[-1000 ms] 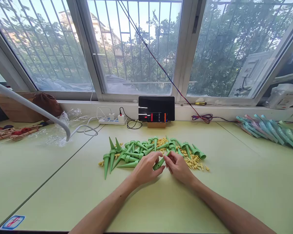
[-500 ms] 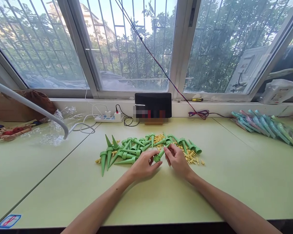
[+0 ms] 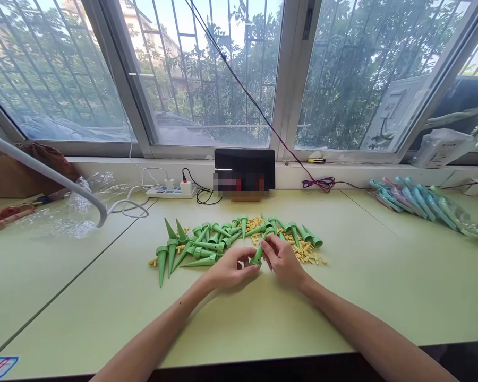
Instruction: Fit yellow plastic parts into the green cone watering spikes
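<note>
My left hand [image 3: 231,269] is closed around the wide collar end of a green plastic plant-watering spike [image 3: 256,258], which tilts with its narrow end away from me. Against the spike's side, the fingertips of my right hand [image 3: 284,261] are pinched together; whatever they hold there is hidden. Just beyond both hands lies a loose heap of similar green spikes [image 3: 209,246]. Small yellow T-shaped plastic pieces [image 3: 305,255] are scattered among the heap, mostly behind and to the right of my right hand.
A dark tablet [image 3: 245,167] on a stand is by the window sill. Left of it lies a power strip [image 3: 171,191] with cables. A grey curved tube [image 3: 63,172] crosses the left side near crumpled clear plastic [image 3: 82,215]. Bagged items [image 3: 418,201] lie at the right rear.
The camera view has shifted slightly. My right hand has drawn closer to the collar end of the spike, and the spike stands somewhat steeper. My left hand keeps its hold.
</note>
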The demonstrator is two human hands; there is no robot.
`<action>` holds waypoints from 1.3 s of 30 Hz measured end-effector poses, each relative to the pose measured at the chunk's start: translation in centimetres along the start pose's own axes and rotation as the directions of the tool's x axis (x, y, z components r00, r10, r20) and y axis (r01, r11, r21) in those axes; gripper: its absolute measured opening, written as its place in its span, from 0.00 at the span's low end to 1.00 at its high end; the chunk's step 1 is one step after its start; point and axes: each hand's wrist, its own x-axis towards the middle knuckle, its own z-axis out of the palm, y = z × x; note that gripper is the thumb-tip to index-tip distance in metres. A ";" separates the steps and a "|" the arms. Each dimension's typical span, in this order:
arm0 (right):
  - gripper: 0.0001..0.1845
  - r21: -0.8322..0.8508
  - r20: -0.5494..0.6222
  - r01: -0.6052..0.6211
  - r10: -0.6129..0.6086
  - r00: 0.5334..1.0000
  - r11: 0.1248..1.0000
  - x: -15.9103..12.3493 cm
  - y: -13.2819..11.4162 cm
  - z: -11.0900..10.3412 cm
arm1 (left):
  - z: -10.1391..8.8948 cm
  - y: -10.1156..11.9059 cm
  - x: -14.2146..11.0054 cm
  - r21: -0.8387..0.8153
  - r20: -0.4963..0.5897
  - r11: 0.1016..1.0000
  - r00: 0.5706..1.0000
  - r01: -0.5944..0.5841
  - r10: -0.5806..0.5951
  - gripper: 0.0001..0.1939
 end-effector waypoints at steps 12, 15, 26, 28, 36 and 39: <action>0.14 -0.107 0.006 0.042 -0.042 0.999 0.993 0.2 -0.5 0.0 | -0.3 0.5 0.2 -0.063 -0.228 0.995 0.969 0.080 -0.093 0.11; 0.14 -0.166 0.022 0.087 -0.084 0.996 0.982 0.2 -0.4 -0.1 | -0.5 0.3 0.3 -0.087 -0.314 0.989 0.939 0.120 -0.141 0.15; 0.13 -0.261 0.125 0.158 -0.129 0.984 0.952 -0.1 0.0 0.0 | -0.5 -0.4 0.4 -0.154 -0.369 0.979 0.911 0.137 -0.185 0.17; 0.13 -0.262 0.132 0.161 -0.130 0.983 0.951 -0.1 0.0 0.1 | -0.5 -0.2 0.4 -0.158 -0.372 0.978 0.909 0.137 -0.188 0.16; 0.12 -0.307 0.064 0.158 -0.145 0.987 0.938 0.2 -0.1 -0.4 | -0.5 0.3 0.2 -0.168 -0.384 0.974 0.900 0.149 -0.204 0.18; 0.11 -0.361 0.007 0.156 -0.164 0.986 0.920 0.4 0.1 -0.7 | -0.4 0.5 0.3 -0.173 -0.381 0.971 0.898 0.166 -0.221 0.18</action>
